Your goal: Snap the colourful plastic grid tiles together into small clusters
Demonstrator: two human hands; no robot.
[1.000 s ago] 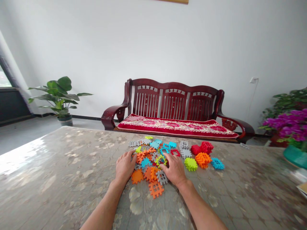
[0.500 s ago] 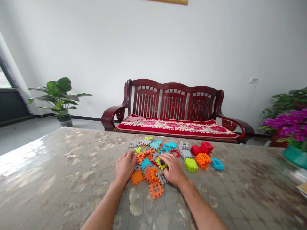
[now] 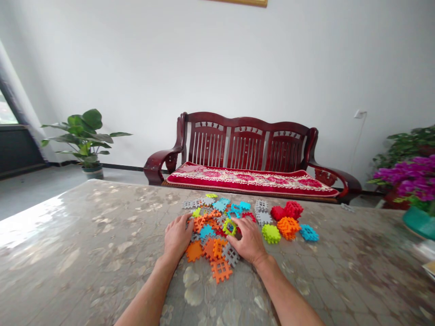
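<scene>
Loose interlocking plastic building tiles with notched edges lie heaped on the table between my hands. My right hand [image 3: 249, 239] pinches a lime-green open-frame tile [image 3: 230, 227], tilted up from the heap. My left hand [image 3: 178, 235] rests along the heap's left side with fingers stretched out, beside an orange tile [image 3: 194, 251] and a blue tile [image 3: 206, 232]; its fingertips partly hide the pieces there. A grey window tile [image 3: 230, 255] lies below my right thumb, with an orange window tile [image 3: 221, 270] nearest me.
Right of the heap stand stacks of tiles: grey [image 3: 264, 218], lime green [image 3: 271, 234], red [image 3: 292, 209], orange [image 3: 288, 227] and blue [image 3: 309, 232]. A patterned cover lies over the table [image 3: 102, 253]. Behind it is a wooden bench [image 3: 246, 145]; a flowerpot [image 3: 419, 221] stands at right.
My right hand has lifted and tilted the lime-green frame tile slightly, and its thumb has moved left. More of the grey window tile shows. My left hand stays in place.
</scene>
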